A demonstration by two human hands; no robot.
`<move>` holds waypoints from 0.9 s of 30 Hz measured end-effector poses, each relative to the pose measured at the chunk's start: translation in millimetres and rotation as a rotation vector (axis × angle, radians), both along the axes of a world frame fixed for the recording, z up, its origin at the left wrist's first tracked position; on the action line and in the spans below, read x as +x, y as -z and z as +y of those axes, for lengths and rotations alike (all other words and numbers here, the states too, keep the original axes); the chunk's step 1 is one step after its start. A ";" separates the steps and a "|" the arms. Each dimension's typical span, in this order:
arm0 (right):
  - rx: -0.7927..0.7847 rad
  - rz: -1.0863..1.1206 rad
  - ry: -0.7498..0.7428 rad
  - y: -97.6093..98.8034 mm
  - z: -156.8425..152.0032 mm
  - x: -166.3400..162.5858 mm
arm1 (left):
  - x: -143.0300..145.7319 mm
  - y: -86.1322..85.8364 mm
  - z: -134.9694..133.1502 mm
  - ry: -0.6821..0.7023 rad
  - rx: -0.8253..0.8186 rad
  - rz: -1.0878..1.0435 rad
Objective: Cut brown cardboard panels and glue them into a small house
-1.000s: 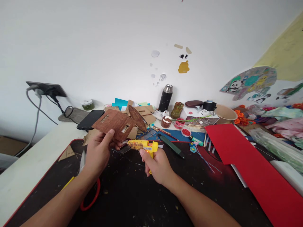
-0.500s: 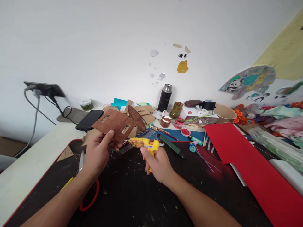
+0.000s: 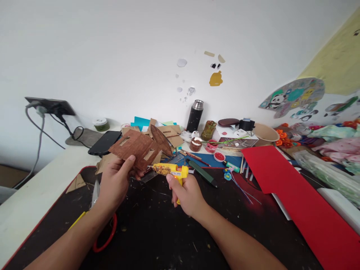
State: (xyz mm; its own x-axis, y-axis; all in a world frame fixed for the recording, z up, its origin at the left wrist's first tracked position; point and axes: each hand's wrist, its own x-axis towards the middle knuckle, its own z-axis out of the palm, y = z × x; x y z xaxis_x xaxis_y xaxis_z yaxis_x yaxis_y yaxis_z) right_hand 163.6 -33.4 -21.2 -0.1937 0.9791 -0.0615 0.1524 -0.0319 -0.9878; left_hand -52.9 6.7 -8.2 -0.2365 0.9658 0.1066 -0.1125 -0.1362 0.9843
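My left hand [image 3: 116,183] grips a brown cardboard piece [image 3: 135,147] with small window cut-outs, held up over the black mat [image 3: 157,232]. My right hand [image 3: 188,195] is closed round the handle of a yellow glue gun [image 3: 171,171]. The gun's nozzle points left at the lower edge of the cardboard piece, close to my left thumb. A dark brown leaf-shaped cardboard part [image 3: 161,139] sticks up just behind the held piece.
A red paper sheet [image 3: 295,198] lies on the right. Cardboard scraps [image 3: 171,134], a black flask [image 3: 195,115], paint pots [image 3: 219,156], a green knife [image 3: 203,173], a phone [image 3: 104,142] and a paper bowl [image 3: 266,134] crowd the back. Red-handled scissors [image 3: 108,232] lie under my left forearm.
Both hands keep their hold and barely move; the view has shifted slightly, so everything sits a little lower left.
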 end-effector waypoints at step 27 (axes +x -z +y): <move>-0.032 0.022 0.010 -2.0 1.5 0.7 | 2.2 -5.1 -1.6 0.002 -0.003 0.014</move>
State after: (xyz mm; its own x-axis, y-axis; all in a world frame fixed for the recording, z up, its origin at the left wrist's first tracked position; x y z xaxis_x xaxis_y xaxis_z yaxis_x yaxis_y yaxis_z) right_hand 164.4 -31.9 -19.2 -0.1858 0.9786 -0.0885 0.1298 -0.0649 -0.9894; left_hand -50.7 5.1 -3.2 -0.2326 0.9667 0.1066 -0.0989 -0.1326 0.9862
